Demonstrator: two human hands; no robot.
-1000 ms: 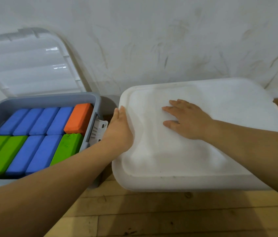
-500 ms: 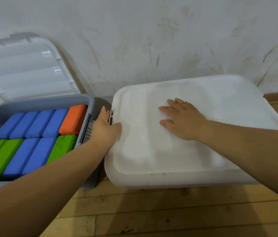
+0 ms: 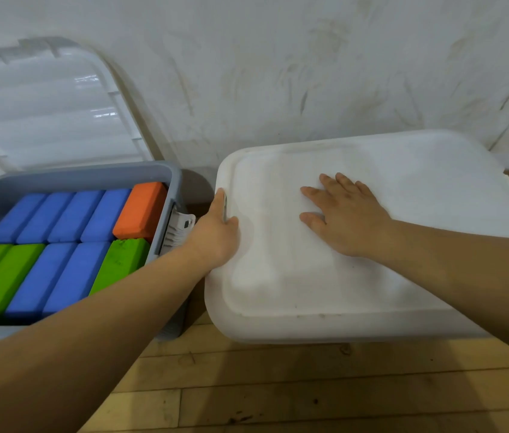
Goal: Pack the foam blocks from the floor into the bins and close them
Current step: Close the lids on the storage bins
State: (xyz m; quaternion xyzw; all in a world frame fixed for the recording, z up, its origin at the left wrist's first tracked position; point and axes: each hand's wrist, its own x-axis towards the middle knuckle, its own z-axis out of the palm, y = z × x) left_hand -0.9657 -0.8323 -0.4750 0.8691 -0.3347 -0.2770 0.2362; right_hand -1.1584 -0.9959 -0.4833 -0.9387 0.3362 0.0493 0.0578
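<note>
Pressing white lid (image 3: 372, 276) down w/ right grip (image 3: 345, 214) flat, fingers straight, & left grip (image 3: 215, 232) curled on its edge, closing there looks approx. done; grey bin (image 3: 90, 173) left of left grip, blocks (image 3: 69, 220) packed, needs closing.

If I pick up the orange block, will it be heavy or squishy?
Probably light: the orange block looks like matte foam. Likely a bit squishy, since the green block beside it has a crumbled edge. It shouldn't roll; its sides are flat.
</note>
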